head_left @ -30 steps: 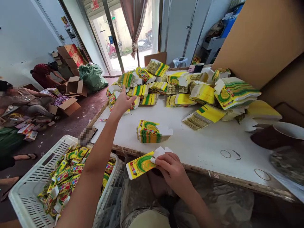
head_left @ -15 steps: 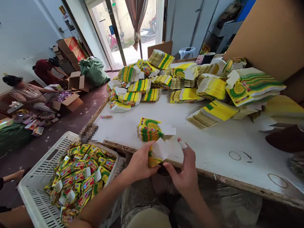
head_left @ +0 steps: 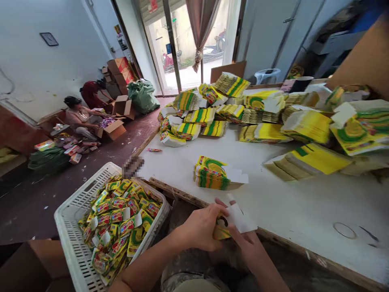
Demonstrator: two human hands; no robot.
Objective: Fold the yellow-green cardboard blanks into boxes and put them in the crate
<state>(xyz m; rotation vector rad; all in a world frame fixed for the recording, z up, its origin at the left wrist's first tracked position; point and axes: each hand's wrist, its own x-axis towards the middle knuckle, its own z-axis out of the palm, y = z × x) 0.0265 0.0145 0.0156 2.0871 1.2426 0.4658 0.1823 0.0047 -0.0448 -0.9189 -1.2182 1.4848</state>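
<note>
Both my hands hold one small yellow-and-green carton (head_left: 223, 232) with a white flap, just below the near edge of the white table (head_left: 273, 202). My left hand (head_left: 200, 227) grips its left side with curled fingers. My right hand (head_left: 247, 243) pinches it from the right and underneath. A short stack of flat cartons (head_left: 212, 173) lies on the table just beyond my hands. To my left stands a white plastic basket (head_left: 73, 202) filled with folded cartons (head_left: 121, 223).
Many stacks of flat yellow-green cartons (head_left: 273, 117) crowd the far half of the table. Two people (head_left: 80, 115) sit on the floor at the left among cardboard boxes (head_left: 114, 129) and a green sack (head_left: 142, 95). A brown cardboard box corner (head_left: 33, 267) shows at bottom left.
My left hand came back from the far stacks and joined the right on the carton. The flat carton is now being folded up. The view has swung left.
</note>
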